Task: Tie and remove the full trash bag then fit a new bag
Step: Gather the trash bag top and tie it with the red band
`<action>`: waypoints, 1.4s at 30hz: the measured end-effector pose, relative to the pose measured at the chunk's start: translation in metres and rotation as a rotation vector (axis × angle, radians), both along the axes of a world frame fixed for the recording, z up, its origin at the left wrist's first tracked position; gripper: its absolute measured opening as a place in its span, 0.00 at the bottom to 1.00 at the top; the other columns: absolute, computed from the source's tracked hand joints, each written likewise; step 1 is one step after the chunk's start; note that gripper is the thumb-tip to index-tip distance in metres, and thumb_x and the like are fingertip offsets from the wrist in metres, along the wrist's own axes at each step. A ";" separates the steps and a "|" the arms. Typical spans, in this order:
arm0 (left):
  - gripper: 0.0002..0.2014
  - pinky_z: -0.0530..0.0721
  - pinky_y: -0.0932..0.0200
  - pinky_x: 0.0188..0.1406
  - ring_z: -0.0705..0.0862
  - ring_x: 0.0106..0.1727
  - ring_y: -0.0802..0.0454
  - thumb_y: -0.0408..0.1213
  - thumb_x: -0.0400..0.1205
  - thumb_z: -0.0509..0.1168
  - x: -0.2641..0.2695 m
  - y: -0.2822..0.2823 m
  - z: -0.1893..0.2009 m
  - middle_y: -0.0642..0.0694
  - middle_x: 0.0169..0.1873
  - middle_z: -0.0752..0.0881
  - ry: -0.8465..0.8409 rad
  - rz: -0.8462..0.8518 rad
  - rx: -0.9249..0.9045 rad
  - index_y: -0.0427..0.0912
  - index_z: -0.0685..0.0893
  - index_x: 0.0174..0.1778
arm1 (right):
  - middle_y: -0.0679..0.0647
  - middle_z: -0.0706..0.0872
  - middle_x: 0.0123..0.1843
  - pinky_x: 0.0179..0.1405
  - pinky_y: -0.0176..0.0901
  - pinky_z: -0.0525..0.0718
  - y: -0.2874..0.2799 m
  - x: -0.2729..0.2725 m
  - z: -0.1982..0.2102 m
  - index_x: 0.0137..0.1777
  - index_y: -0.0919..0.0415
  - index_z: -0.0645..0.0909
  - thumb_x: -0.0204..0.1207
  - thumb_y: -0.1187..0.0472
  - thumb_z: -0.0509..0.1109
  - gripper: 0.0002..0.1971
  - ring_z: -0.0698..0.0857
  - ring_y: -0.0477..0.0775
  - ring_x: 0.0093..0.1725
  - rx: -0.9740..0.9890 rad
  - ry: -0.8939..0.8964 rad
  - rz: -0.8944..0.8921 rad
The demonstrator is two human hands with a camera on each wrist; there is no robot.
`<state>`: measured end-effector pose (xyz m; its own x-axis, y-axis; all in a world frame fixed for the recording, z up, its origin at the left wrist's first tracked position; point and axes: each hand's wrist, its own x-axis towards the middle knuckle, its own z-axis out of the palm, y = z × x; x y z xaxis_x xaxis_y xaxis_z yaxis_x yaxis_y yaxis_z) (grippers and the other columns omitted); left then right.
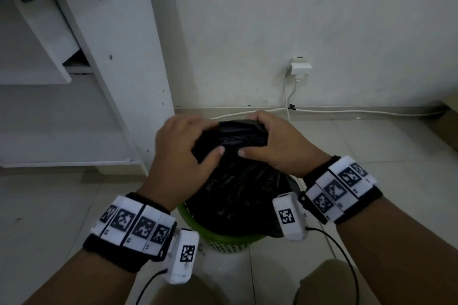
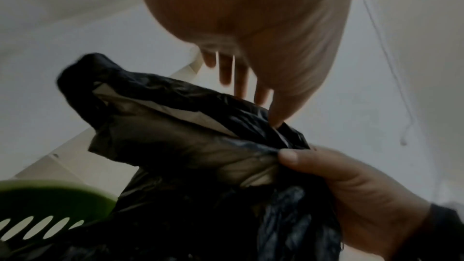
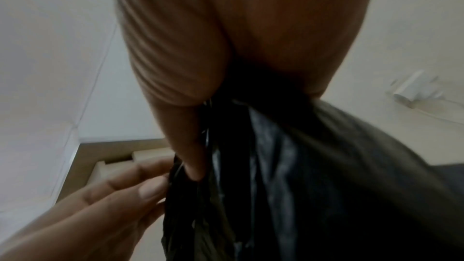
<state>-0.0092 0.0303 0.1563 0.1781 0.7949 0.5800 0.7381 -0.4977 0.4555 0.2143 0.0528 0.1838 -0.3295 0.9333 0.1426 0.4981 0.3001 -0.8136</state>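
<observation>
My left hand [image 1: 181,156] grips black trash bag [image 1: 235,181] top | my right hand [image 1: 277,143] grips it too | bag sits in green bin [image 1: 223,240]

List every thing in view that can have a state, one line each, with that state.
trash bag: still in the bin, top gathered up, no knot visible yet.
green bin: upright on the floor, lined with the bag.
left hand: grips the gathered top of the bag.
right hand: grips the gathered top, thumb pressed on it.
charger: plugged into the wall socket, cable hanging down.
white cabinet: open-fronted, a loose panel tilted inside.
</observation>
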 end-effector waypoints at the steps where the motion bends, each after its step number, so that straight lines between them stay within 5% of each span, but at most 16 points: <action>1: 0.16 0.78 0.47 0.62 0.82 0.58 0.51 0.48 0.78 0.70 0.004 0.003 -0.001 0.50 0.53 0.87 0.061 -0.071 -0.005 0.47 0.88 0.59 | 0.50 0.88 0.53 0.52 0.39 0.85 0.002 -0.002 -0.001 0.58 0.55 0.78 0.69 0.66 0.80 0.20 0.87 0.46 0.51 0.045 -0.025 0.013; 4: 0.06 0.80 0.57 0.47 0.82 0.45 0.58 0.40 0.83 0.68 0.011 0.007 -0.001 0.53 0.43 0.87 0.010 -0.124 -0.116 0.47 0.89 0.51 | 0.49 0.86 0.51 0.45 0.35 0.81 0.005 -0.003 -0.002 0.57 0.54 0.76 0.70 0.72 0.72 0.19 0.85 0.45 0.48 0.157 -0.095 0.000; 8: 0.06 0.71 0.74 0.38 0.78 0.41 0.57 0.36 0.88 0.61 0.004 0.015 0.006 0.54 0.38 0.82 -0.013 -0.128 -0.222 0.46 0.81 0.47 | 0.48 0.77 0.56 0.51 0.37 0.77 0.005 0.015 -0.011 0.57 0.53 0.76 0.69 0.70 0.74 0.19 0.78 0.46 0.53 0.289 -0.227 -0.128; 13: 0.07 0.69 0.75 0.35 0.76 0.36 0.61 0.34 0.89 0.59 -0.006 0.026 0.021 0.51 0.36 0.80 0.020 -0.102 -0.216 0.44 0.78 0.45 | 0.46 0.80 0.40 0.42 0.49 0.81 -0.002 0.029 -0.029 0.48 0.51 0.77 0.69 0.58 0.73 0.10 0.80 0.52 0.42 0.244 -0.416 -0.310; 16: 0.08 0.69 0.67 0.34 0.78 0.39 0.50 0.33 0.88 0.61 -0.016 0.035 0.023 0.44 0.38 0.82 0.075 -0.043 -0.193 0.36 0.80 0.45 | 0.48 0.85 0.37 0.42 0.46 0.81 -0.007 0.029 -0.042 0.45 0.56 0.84 0.73 0.60 0.72 0.03 0.84 0.53 0.41 0.089 -0.358 -0.311; 19: 0.08 0.74 0.53 0.42 0.81 0.45 0.44 0.36 0.87 0.61 -0.022 0.040 0.020 0.42 0.41 0.83 0.167 0.026 -0.228 0.36 0.82 0.46 | 0.55 0.92 0.41 0.46 0.47 0.82 -0.008 0.029 -0.044 0.42 0.60 0.89 0.78 0.60 0.71 0.07 0.89 0.54 0.43 -0.102 -0.107 -0.315; 22: 0.13 0.79 0.45 0.57 0.81 0.57 0.39 0.44 0.85 0.60 -0.015 0.030 0.023 0.41 0.53 0.84 0.200 0.078 -0.109 0.40 0.83 0.58 | 0.65 0.92 0.43 0.47 0.54 0.82 -0.008 0.024 -0.034 0.43 0.62 0.89 0.75 0.47 0.70 0.17 0.89 0.60 0.42 -0.262 0.227 -0.263; 24: 0.24 0.75 0.44 0.67 0.78 0.66 0.41 0.52 0.82 0.61 0.003 0.017 0.029 0.41 0.63 0.83 0.191 -0.020 -0.066 0.42 0.79 0.70 | 0.67 0.90 0.42 0.46 0.52 0.79 -0.008 0.020 -0.023 0.45 0.66 0.86 0.75 0.41 0.67 0.24 0.86 0.57 0.40 -0.218 0.203 -0.172; 26: 0.25 0.77 0.46 0.67 0.80 0.65 0.46 0.56 0.82 0.61 0.024 0.010 0.032 0.46 0.62 0.84 0.245 -0.174 -0.119 0.47 0.79 0.71 | 0.53 0.89 0.40 0.47 0.45 0.80 -0.010 0.012 -0.011 0.45 0.61 0.86 0.83 0.50 0.65 0.16 0.85 0.48 0.42 -0.109 0.116 -0.093; 30: 0.04 0.77 0.69 0.44 0.84 0.45 0.61 0.41 0.84 0.65 0.040 0.011 0.026 0.59 0.41 0.86 0.059 -0.229 -0.212 0.57 0.82 0.49 | 0.47 0.86 0.44 0.44 0.41 0.76 -0.016 -0.001 -0.005 0.53 0.55 0.83 0.86 0.57 0.64 0.06 0.83 0.46 0.44 0.131 -0.051 -0.102; 31: 0.08 0.74 0.73 0.39 0.83 0.41 0.67 0.38 0.84 0.66 0.037 0.012 0.027 0.61 0.37 0.85 0.002 -0.186 -0.236 0.59 0.81 0.44 | 0.47 0.85 0.46 0.44 0.41 0.77 -0.018 -0.001 -0.010 0.56 0.55 0.80 0.84 0.54 0.66 0.07 0.83 0.46 0.45 0.140 -0.049 -0.111; 34: 0.06 0.78 0.68 0.38 0.83 0.37 0.67 0.40 0.83 0.68 0.029 0.017 0.033 0.58 0.34 0.87 -0.146 -0.090 -0.268 0.53 0.84 0.40 | 0.50 0.79 0.63 0.57 0.42 0.80 -0.026 0.010 -0.034 0.71 0.51 0.71 0.73 0.42 0.74 0.29 0.80 0.48 0.61 0.139 -0.179 -0.064; 36: 0.09 0.78 0.61 0.39 0.82 0.34 0.61 0.41 0.83 0.67 0.023 0.021 0.042 0.52 0.31 0.85 -0.224 -0.011 -0.207 0.46 0.84 0.36 | 0.52 0.78 0.66 0.59 0.44 0.80 -0.035 0.015 -0.055 0.74 0.51 0.70 0.71 0.43 0.75 0.33 0.79 0.51 0.65 0.180 -0.325 -0.076; 40: 0.18 0.73 0.57 0.34 0.77 0.32 0.52 0.43 0.83 0.67 0.013 0.026 0.054 0.41 0.27 0.80 -0.312 0.065 -0.197 0.32 0.79 0.32 | 0.53 0.88 0.47 0.42 0.36 0.72 -0.032 0.026 -0.067 0.55 0.58 0.84 0.79 0.62 0.68 0.07 0.86 0.56 0.49 0.229 -0.205 -0.372; 42: 0.16 0.72 0.65 0.32 0.78 0.35 0.52 0.43 0.83 0.67 0.011 0.025 0.056 0.44 0.31 0.82 -0.241 0.122 -0.195 0.35 0.81 0.35 | 0.49 0.88 0.40 0.39 0.38 0.74 -0.024 0.035 -0.052 0.47 0.56 0.85 0.80 0.65 0.67 0.06 0.86 0.51 0.41 0.149 -0.066 -0.435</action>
